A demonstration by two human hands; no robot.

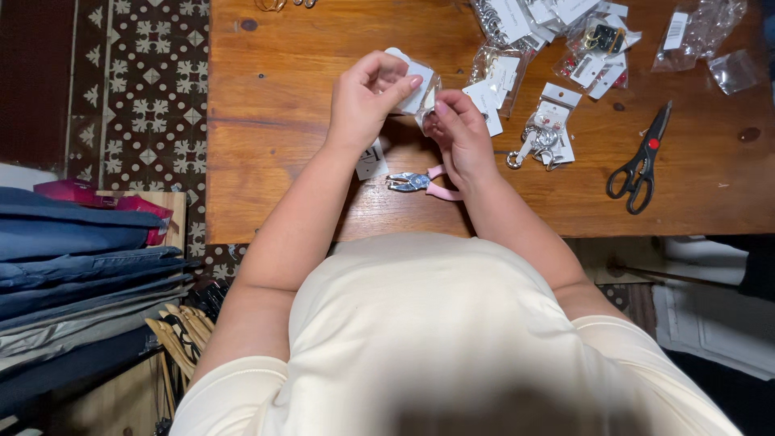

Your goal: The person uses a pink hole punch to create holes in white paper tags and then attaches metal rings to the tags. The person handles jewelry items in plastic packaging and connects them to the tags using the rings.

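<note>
Item: small white card in a clear plastic sleeve (416, 85), held above the wooden surface (282, 105) between both hands, well forward of the body

Left hand (367, 97): fingers curled, thumb and fingertips pinched on the left and upper edge of the card; closed on it

Right hand (460, 133): sits just right of and a little nearer than the card, fingertips gripping the sleeve's lower right corner; what is fixed to the card is hidden by the fingers, possibly a small piece of jewellery

Beneath the hands: pink-handled pliers (420, 182) lie flat on the surface, metal jaws pointing left, handles partly under the right wrist; neither hand touches them. A small white tag (371, 159) lies just beside the left wrist

Right of the hands: a carded set of silver rings or hoops in a sleeve (545, 133), near the right hand but apart from it. Another pair of white carded packets (494, 85) lies just beyond the right fingertips

Far edge: a heap of similar clear packets with white cards (565, 32), overlapping one another; two empty-looking clear bags (714, 40) at the right corner

Right side: black-handled scissors (642, 161), closed, blades pointing away, well apart from both hands

Off the surface, left: folded blue and grey garments (73, 258) stacked, wooden hangers (182, 331) below, patterned tile floor (145, 81) beyond
</note>
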